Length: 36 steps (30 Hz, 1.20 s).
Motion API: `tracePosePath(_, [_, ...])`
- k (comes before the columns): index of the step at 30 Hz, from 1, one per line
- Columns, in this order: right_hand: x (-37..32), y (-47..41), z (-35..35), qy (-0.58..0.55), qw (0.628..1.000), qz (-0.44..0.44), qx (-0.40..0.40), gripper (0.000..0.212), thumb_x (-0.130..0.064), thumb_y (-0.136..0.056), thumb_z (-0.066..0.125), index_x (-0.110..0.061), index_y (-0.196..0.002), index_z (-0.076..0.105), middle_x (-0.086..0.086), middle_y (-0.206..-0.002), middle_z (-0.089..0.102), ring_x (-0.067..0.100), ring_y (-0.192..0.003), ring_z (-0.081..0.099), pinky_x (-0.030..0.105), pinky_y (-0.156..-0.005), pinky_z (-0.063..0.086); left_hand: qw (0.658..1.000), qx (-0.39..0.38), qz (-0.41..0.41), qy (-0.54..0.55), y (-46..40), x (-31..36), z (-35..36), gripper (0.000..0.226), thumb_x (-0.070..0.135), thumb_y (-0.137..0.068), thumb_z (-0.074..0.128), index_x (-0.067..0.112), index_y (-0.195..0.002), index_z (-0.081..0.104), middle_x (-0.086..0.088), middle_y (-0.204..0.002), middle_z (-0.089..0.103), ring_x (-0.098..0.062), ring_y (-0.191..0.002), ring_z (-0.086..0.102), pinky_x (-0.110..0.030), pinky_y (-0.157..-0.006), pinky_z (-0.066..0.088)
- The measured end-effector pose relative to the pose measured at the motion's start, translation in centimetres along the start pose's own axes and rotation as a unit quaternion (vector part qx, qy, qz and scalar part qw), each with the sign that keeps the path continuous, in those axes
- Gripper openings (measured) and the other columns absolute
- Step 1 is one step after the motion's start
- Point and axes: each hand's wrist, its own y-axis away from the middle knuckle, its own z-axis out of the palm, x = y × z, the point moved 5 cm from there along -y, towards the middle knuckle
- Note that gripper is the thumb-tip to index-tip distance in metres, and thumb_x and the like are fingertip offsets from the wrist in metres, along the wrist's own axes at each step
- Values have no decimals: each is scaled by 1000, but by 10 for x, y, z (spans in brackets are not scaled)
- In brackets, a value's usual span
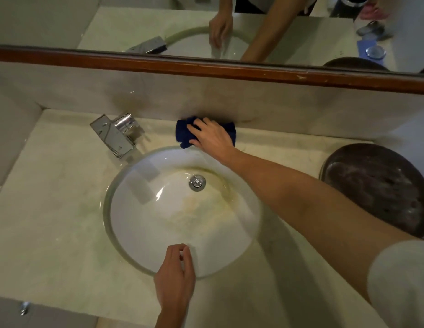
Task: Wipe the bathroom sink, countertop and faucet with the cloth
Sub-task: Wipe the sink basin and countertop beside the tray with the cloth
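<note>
A dark blue cloth (182, 132) lies on the pale stone countertop (59, 185) behind the sink, against the backsplash. My right hand (212, 136) presses flat on the cloth with fingers spread. The round white sink (173, 218) has yellowish stains around its chrome drain (197, 183). A chrome faucet (116, 133) stands at the sink's back left. My left hand (175, 278) rests at the sink's near rim, fingers loosely curled, holding nothing.
A dark round basin (381, 188) sits on the counter at the right. A mirror with a brown wooden frame (206, 67) runs along the wall above the backsplash. A side wall closes the counter on the left.
</note>
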Motion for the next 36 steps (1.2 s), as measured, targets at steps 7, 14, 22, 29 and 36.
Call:
tracePosePath(7, [50, 43, 1, -58, 996, 22, 58, 45, -38, -92, 72, -11, -128, 69, 11, -119, 72, 32, -98, 66, 41, -77, 56, 1000, -3, -10, 14, -3, -3, 4, 14, 41, -104, 48, 39, -96, 60, 23, -92, 65, 5, -80, 62, -31, -74, 50])
tracePosePath(14, [130, 141, -14, -64, 990, 112, 51, 48, -41, -98, 65, -14, -138, 64, 9, -128, 69, 31, -108, 64, 44, -85, 56, 1000, -6, 8, -29, -33, 4, -9, 16, 36, -105, 48, 30, -93, 57, 11, -87, 63, -12, -74, 60, -31, -72, 44])
tracePosePath(22, [141, 132, -24, -90, 995, 43, -24, 57, -52, -96, 56, -14, -138, 56, 11, -123, 57, 31, -107, 54, 44, -91, 49, 1000, 3, 26, 12, -36, 1, -10, 20, 25, -104, 51, 25, -85, 56, 12, -82, 61, -6, -70, 60, -31, -68, 42])
tracePosePath(29, [118, 155, -23, -88, 990, 102, -32, 54, -51, -96, 54, -16, -137, 56, 11, -122, 56, 33, -106, 53, 46, -93, 46, 998, 6, 56, -17, -37, 0, -6, 24, 27, -106, 49, 23, -83, 56, 10, -81, 60, 3, -66, 56, -31, -68, 42])
tracePosePath(36, [47, 252, -35, -97, 987, 119, -46, 53, -54, -96, 55, -19, -136, 58, 7, -122, 56, 31, -104, 52, 47, -92, 46, 998, -3, 57, -17, -38, -3, -4, 34, 37, -107, 42, 20, -83, 57, 2, -78, 62, -23, -68, 59, -37, -72, 45])
